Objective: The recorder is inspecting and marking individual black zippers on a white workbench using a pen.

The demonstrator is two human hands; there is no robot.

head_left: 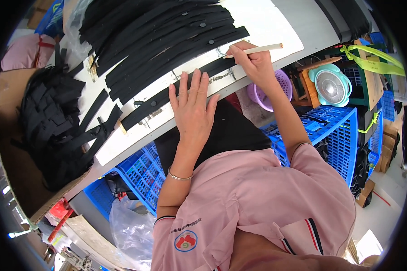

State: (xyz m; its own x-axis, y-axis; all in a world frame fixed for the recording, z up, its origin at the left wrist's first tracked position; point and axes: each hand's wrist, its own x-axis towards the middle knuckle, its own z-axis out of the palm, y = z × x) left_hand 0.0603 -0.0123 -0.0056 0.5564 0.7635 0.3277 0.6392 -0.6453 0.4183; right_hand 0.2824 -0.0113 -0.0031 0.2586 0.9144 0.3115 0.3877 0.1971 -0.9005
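**A:** What do you have closest in, from your seat?

**B:** I see a pink shirt at the bottom, both forearms rising from it. There's a thin bracelet [180, 177] on the left wrist. Blue crates [337, 131] sit below the table edge on either side of the lap.

**A:** And the left hand?

**B:** My view shows the left hand [192, 108] flat, fingers spread and pressed down on the near edge of the white table [267, 22]. Its fingertips lie on a black strip [167, 97] that runs slantwise along that edge. It pinches nothing; it only holds the strip down.

**A:** The right?

**B:** The right hand [255, 63] is a little farther up and to the right, fingers closed around a pale stick [255, 49]. The stick's near tip touches the table just beside the same strip's upper end; I can't tell whether it meets the strip itself.

**A:** Beyond that?

**B:** I make out a row of black strips [167, 40] lying side by side, overlapping, across the table's middle. Farther left, a heap of strips [54, 117] rests on cardboard. Off to the right are a purple basket [269, 92] and a small teal fan [331, 85], below table level.
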